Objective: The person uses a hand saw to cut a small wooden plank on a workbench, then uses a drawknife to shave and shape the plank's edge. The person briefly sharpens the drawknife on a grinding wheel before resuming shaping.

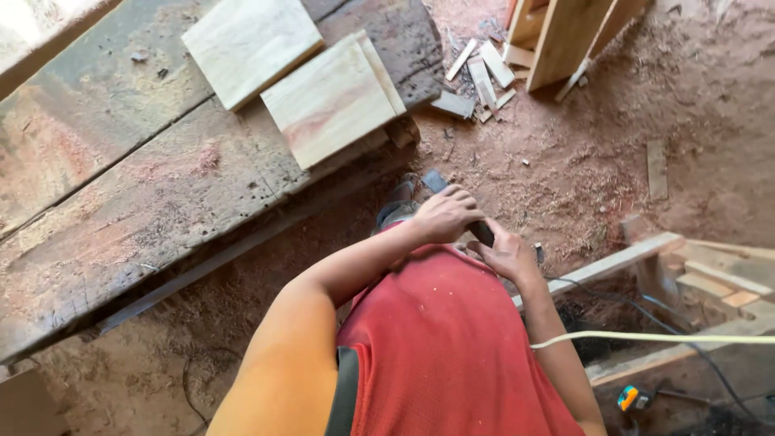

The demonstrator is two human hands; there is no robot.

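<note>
while we look down over our red shirt [452, 347], both hands meet just in front of it around a small dark tool [482, 232]: our left hand [446, 214] is curled over its top with fingers closed on it, and our right hand [507, 254] cups it from below, half closed. the arms are bent in close, elbows out, and we cannot tell what the tool is. beyond it, two pale boards [295, 69] lie cut and flat on the worn workbench [121, 186], untouched, and offcuts [484, 77] litter the sawdust floor [581, 153] further off.
</note>
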